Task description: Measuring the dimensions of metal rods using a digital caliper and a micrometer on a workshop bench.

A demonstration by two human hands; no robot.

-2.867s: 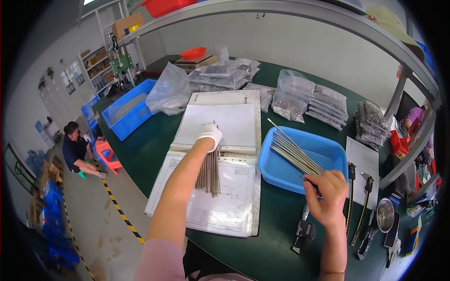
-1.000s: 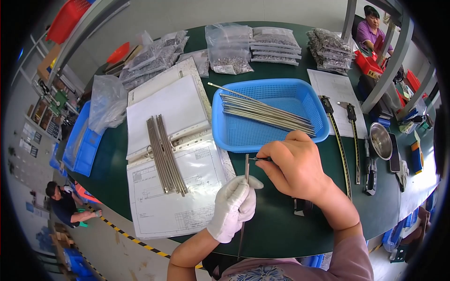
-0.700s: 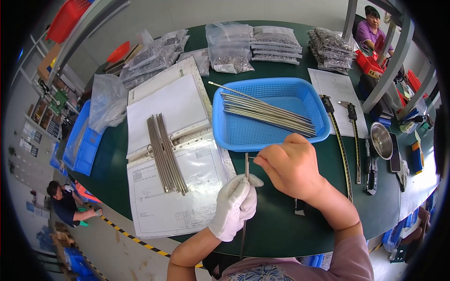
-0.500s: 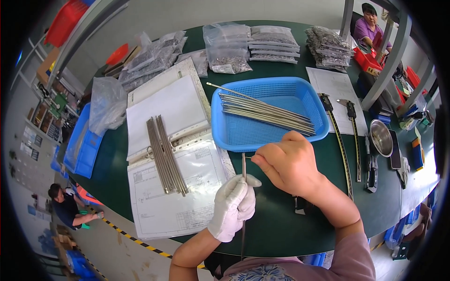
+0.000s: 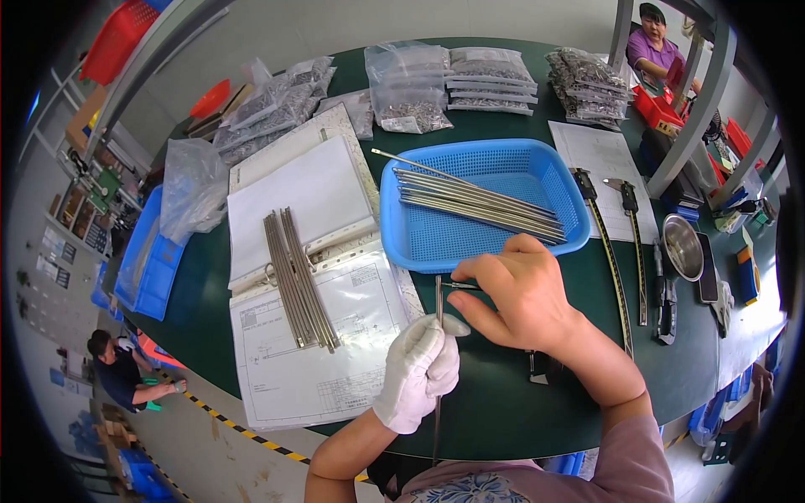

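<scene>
My left hand point(image 5: 422, 366), in a white glove, is closed around a slim metal rod point(image 5: 438, 295) held upright before my body. The rod's top end stands out above the glove, near the front rim of the blue basket point(image 5: 394, 245). At that end, my bare right hand point(image 5: 524, 293) holds a thin metal pin point(image 5: 460, 286) crosswise against the rod. Thumb and forefinger are parted around the pin; its far end and the other fingers' grip are hidden. More metal rods point(image 5: 478, 201) lie inside the basket. Another bundle of rods point(image 5: 299, 281) rests on the open binder point(image 5: 335, 386).
Digital calipers point(image 5: 629, 197) and a metal bowl point(image 5: 682, 246) lie to the right, by a phone point(image 5: 708, 268). Bags of small metal parts point(image 5: 490, 80) are stacked along the back. A blue bin point(image 5: 151, 260) stands left. One person point(image 5: 658, 50) sits far right, another point(image 5: 126, 369) lower left.
My right thumb and forefinger have spread apart from their pinch, showing more of the pin between them. My left hand still grips the rod in nearly the same place.
</scene>
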